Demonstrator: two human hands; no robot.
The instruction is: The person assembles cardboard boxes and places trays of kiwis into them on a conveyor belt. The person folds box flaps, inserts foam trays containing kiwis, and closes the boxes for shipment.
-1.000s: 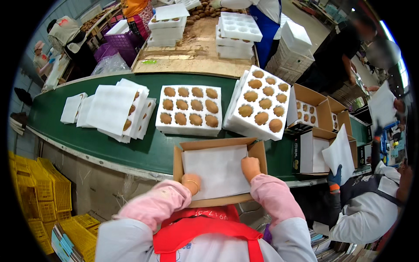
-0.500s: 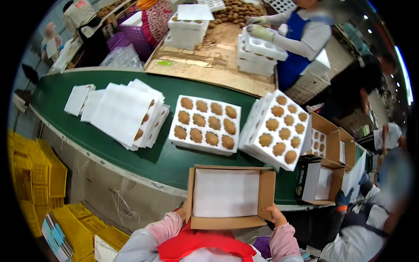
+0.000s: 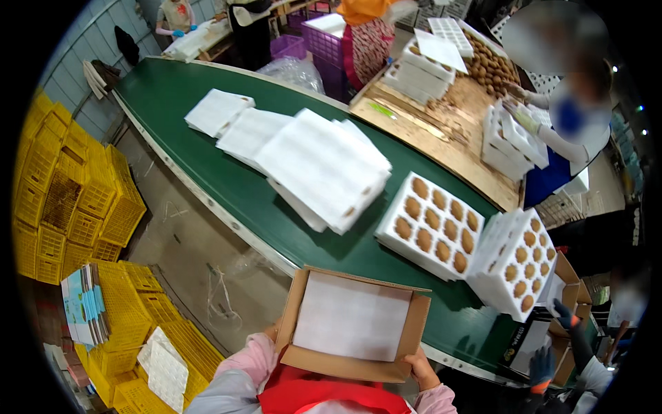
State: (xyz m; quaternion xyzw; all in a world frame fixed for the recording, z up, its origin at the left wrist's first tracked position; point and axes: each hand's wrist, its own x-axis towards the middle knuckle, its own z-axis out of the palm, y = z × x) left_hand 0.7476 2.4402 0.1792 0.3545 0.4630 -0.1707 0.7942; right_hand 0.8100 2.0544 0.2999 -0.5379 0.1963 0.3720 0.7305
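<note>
An open cardboard box [image 3: 341,366] is held up in front of me at the belt's near edge, with a white foam sheet [image 3: 352,314] covering its bottom. My left hand [image 3: 273,330], mostly hidden behind the box wall, grips its left side. On the right side, my right hand [image 3: 421,369] is closed around the lower corner. Beyond the box, a stack of white foam trays [image 3: 436,221] holds brown oval fruit that look like kiwis. A second, tilted fruit-tray stack [image 3: 518,265] leans beside it. Left of these lie trays covered by white foam sheets [image 3: 317,165].
The green conveyor belt [image 3: 193,152] runs across in front of me. Yellow crates [image 3: 76,200] pile up at left, with folded printed cartons [image 3: 86,303] on some. A co-worker's gloved hand [image 3: 542,366] is near open boxes at right. Another person stands by a wooden table [image 3: 414,131].
The view has swung left, so belt and trays appear farther right. I still hold the box, now slightly tilted. The right co-worker's gloved hands have moved apart.
</note>
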